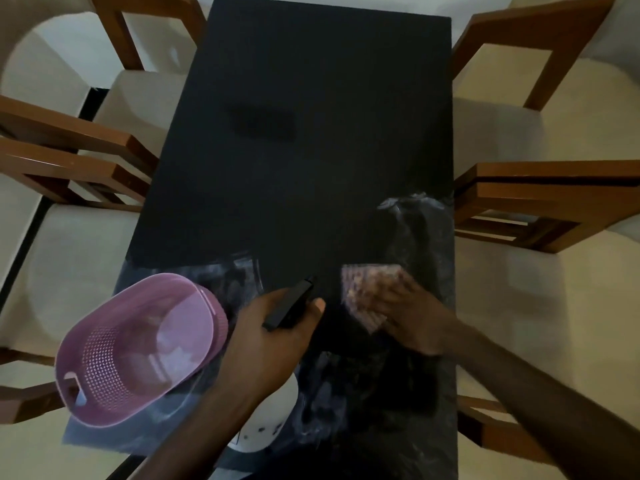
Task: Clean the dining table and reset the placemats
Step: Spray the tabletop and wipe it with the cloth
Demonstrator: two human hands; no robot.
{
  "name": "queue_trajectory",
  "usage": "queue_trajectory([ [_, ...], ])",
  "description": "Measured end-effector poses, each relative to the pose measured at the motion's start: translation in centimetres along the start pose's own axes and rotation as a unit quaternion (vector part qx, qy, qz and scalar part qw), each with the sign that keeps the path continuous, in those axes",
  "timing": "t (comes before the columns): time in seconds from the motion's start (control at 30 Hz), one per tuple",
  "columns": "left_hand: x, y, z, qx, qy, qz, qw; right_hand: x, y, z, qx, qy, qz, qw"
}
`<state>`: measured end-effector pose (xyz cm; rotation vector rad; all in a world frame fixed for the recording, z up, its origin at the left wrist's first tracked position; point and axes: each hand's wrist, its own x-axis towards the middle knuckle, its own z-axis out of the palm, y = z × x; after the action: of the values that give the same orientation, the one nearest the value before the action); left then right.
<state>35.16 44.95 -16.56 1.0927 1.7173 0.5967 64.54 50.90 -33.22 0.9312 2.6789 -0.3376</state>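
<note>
Left hand (273, 327) grips the mat (311, 133) by its edge; right hand (408, 317), fingers straight, presses a cloth (363, 282) onto the table (398, 393).

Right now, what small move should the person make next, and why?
Probably slide the cloth left, toward the left hand. The right hand presses it flat on the bare table, pale smears show there, and the left hand grips what looks like the lifted edge of the mat, exposing more surface to wipe.
</note>
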Motion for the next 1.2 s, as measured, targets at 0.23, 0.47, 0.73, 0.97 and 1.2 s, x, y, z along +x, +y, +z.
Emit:
queue_trajectory([
  [0.23,1.1,-0.4,0.7,-0.016,0.027,0.011,0.999,12.5,8.7,-5.9,0.162,0.053,0.272,0.947],
  [0.47,2.3,-0.2,1.3,-0.003,0.055,0.010,0.998,24.2,3.2,-9.1,0.125,0.040,0.130,0.983],
  [0.73,2.1,0.5,2.0,-0.014,0.043,0.007,0.999,9.3,-7.3,-2.7,0.086,0.090,-0.113,0.986],
  [0.97,1.8,0.5,3.7,0.002,-0.018,0.014,1.000,-3.5,1.8,2.0,0.046,0.040,0.023,0.998],
  [1.2,1.9,1.7,6.0,0.020,-0.077,0.027,0.996,0.5,14.8,-1.6,0.133,0.052,0.293,0.945],
])
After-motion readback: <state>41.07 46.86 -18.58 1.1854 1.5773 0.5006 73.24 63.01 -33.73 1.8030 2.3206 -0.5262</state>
